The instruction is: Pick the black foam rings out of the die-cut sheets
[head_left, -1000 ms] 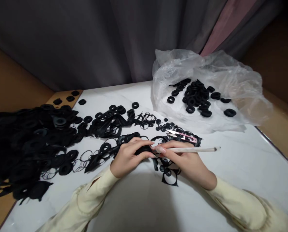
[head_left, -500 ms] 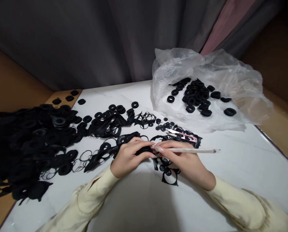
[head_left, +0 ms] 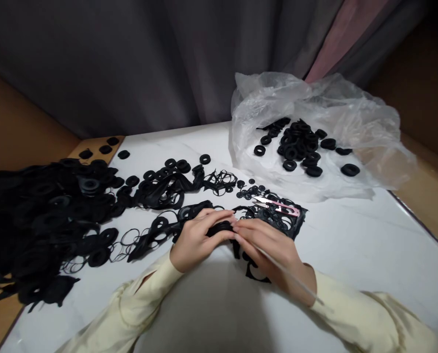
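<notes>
My left hand [head_left: 193,241] is closed around a black rubber ring [head_left: 220,227] at the middle of the table, thumb below and fingers above. Against the ring's right side, the fingertips of my right hand [head_left: 272,245] are pinched together. A thin white stick [head_left: 292,274], blurred by motion, lies across that hand and slants down toward the wrist; its tip is hidden. Beneath and behind my right hand are black rubber scraps with round holes [head_left: 257,275]. Pink-handled thread snips [head_left: 277,205] rest on more scraps just beyond it.
A large heap of black rubber rings and trimmings [head_left: 53,220] covers the left side. Cut-off strips [head_left: 163,191] and thin loops [head_left: 220,181] lie in the middle. At the back right, a clear plastic bag [head_left: 366,117] has several black rings [head_left: 299,142] on it.
The white stick has swung from pointing right to slanting down along my right hand. My right hand has turned and its fingers now meet the ring; my left hand has barely moved.
</notes>
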`<state>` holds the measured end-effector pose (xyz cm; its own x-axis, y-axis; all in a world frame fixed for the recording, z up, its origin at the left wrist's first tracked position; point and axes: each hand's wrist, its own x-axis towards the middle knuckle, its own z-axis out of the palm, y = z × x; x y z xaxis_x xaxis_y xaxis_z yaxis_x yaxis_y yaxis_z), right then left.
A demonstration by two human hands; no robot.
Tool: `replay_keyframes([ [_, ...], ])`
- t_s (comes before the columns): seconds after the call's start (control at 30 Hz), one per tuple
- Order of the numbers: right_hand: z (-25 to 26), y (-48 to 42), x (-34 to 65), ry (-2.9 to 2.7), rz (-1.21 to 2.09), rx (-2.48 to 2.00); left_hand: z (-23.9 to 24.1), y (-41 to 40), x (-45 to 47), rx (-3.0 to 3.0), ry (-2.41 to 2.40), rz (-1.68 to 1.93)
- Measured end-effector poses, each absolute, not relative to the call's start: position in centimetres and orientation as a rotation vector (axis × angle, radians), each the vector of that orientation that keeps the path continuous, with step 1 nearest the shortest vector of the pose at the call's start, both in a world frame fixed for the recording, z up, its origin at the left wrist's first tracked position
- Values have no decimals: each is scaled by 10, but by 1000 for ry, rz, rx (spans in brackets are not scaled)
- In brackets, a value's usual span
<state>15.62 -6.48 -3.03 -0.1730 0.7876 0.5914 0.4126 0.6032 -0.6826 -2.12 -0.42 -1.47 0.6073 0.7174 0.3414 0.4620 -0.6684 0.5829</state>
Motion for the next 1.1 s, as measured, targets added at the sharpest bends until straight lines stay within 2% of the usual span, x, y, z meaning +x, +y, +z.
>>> replay_keyframes([
  [0.17, -46, -67, 153, -1933, 222, -1026, -15, -7, -22, 2264, 980, 682],
  [0.43, -41, -69, 149, -2054, -20, -1133, -14, -8, -21, 2310, 982, 648],
  [0.67, -38, -68, 154, -2019, 55, -1064, -7, -5, -20, 2468, 954, 691],
  [1.1, -36, -71, 150, -2064, -65, -1110, -15, -7, -15, 2498, 1069, 899],
])
